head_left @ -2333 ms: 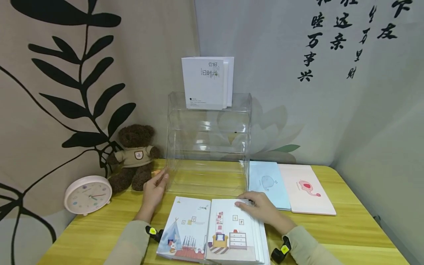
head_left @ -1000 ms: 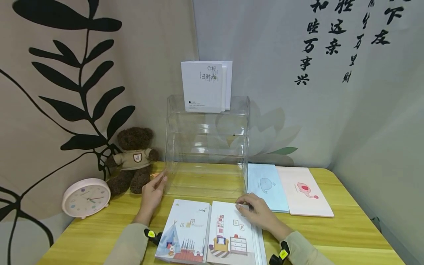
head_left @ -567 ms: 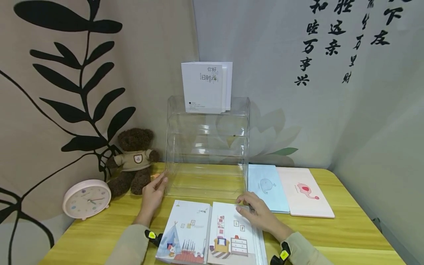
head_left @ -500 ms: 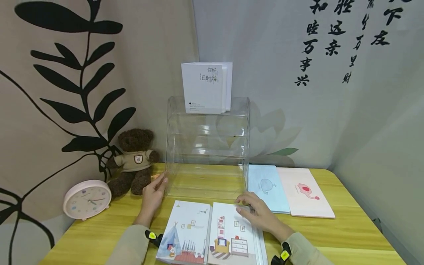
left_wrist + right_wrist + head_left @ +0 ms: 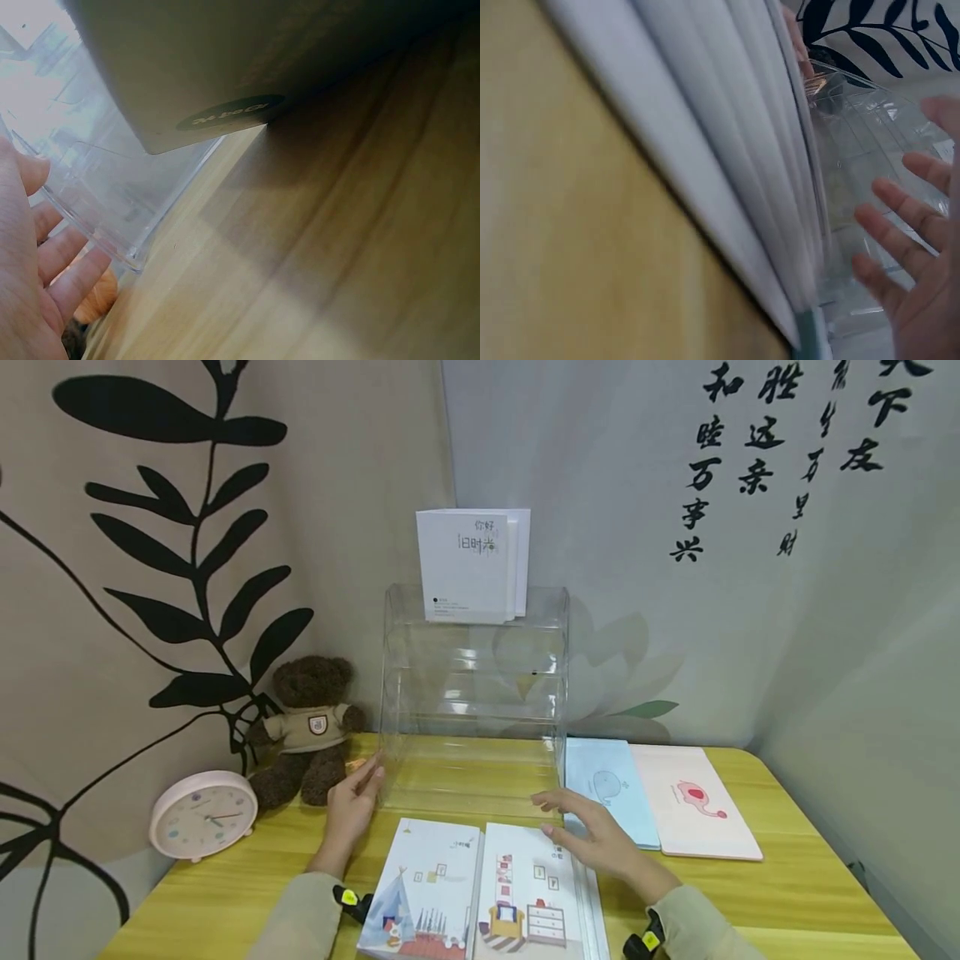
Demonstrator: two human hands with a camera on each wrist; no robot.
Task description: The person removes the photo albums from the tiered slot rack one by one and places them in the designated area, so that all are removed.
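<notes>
A clear acrylic tiered rack (image 5: 474,768) stands at the back of the wooden table. My left hand (image 5: 351,802) is at its lower left side, fingers extended against the panel; in the left wrist view the fingers (image 5: 64,255) lie along the rack's edge. Two stacks of illustrated notebooks lie side by side in front: the left stack (image 5: 423,893) shows a tent, the right stack (image 5: 528,893) a chair and drawers. Over the right stack's top right corner hovers my right hand (image 5: 600,835), its fingers spread and holding nothing. White booklets (image 5: 465,568) stand on the rack's top tier.
A light-blue notebook (image 5: 611,793) and a pink notebook (image 5: 697,802) lie right of the rack. To the left are a brown teddy bear (image 5: 311,735) and a pink clock (image 5: 204,816). A wall hanging (image 5: 600,468) rises behind the table.
My right hand has come off the right notebook stack's upper edge and its fingers have spread. The left hand stays at the rack. The head view has shifted slightly.
</notes>
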